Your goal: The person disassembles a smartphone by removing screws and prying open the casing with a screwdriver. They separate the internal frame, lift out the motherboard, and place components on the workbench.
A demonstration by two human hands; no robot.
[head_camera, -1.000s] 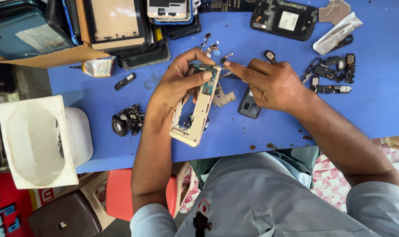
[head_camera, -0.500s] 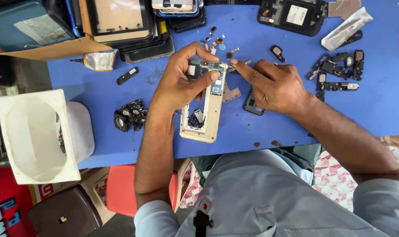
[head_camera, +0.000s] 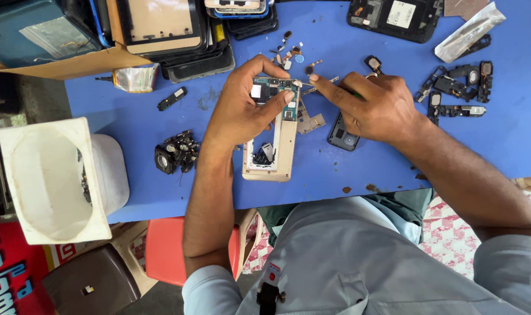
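Phone frame, gold and stripped, lies on the blue table, shifted upright since a second ago. Left hand clamps its top; right hand pinches a thin tool now at the circuit board.

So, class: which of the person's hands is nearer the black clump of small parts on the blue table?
Left. The left hand grips the phone frame just right of the black clump; the right hand lies beyond the frame.

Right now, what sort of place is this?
Probably a phone repair bench: the left hand holds an opened phone frame, with loose small parts and stacked phone screens on the blue table.
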